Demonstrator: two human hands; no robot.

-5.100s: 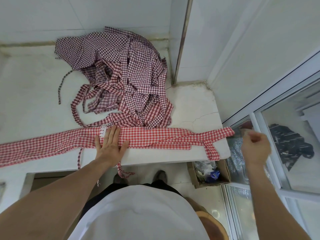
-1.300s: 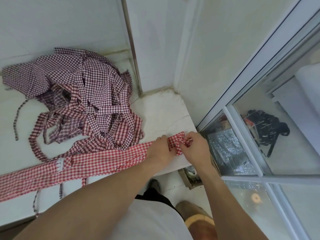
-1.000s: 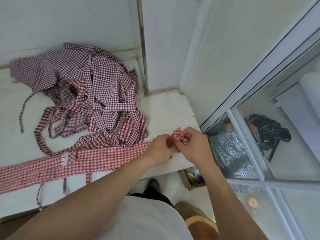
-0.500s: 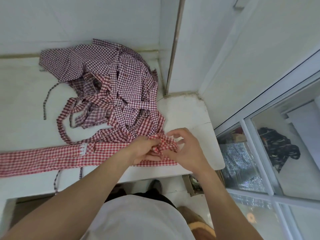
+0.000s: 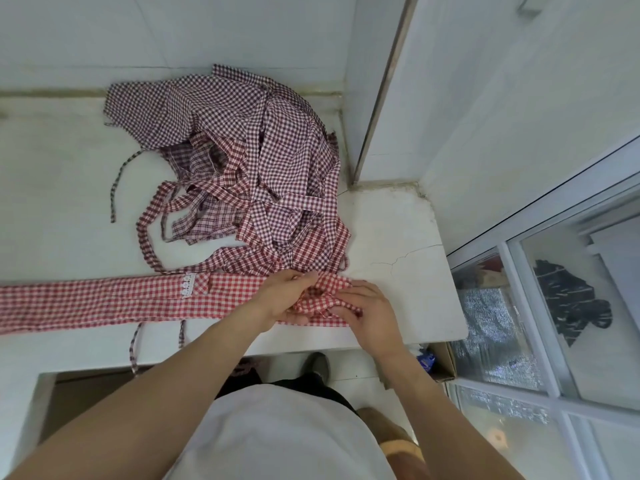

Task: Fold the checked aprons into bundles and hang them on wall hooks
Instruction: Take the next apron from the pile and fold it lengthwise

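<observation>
A red-and-white checked apron (image 5: 114,299), folded into a long narrow band, lies along the front of the white counter (image 5: 408,237). Its right end is rolled into a small wad between my hands. My left hand (image 5: 285,296) grips the roll from the left. My right hand (image 5: 363,311) presses and holds it from the right. A thin tie string (image 5: 133,348) hangs over the counter's front edge. Behind lies a tangled heap of darker checked aprons (image 5: 242,168) with loose straps.
White tiled walls enclose the counter at the back and right, with a metal corner strip (image 5: 381,91). A glass window frame (image 5: 540,306) stands to the right. A cardboard box (image 5: 438,362) sits on the floor below the counter's right end.
The apron's right end, flat on the counter five seconds ago, has been rolled leftward by both hands. The roll is thicker and further from the counter's right edge.
</observation>
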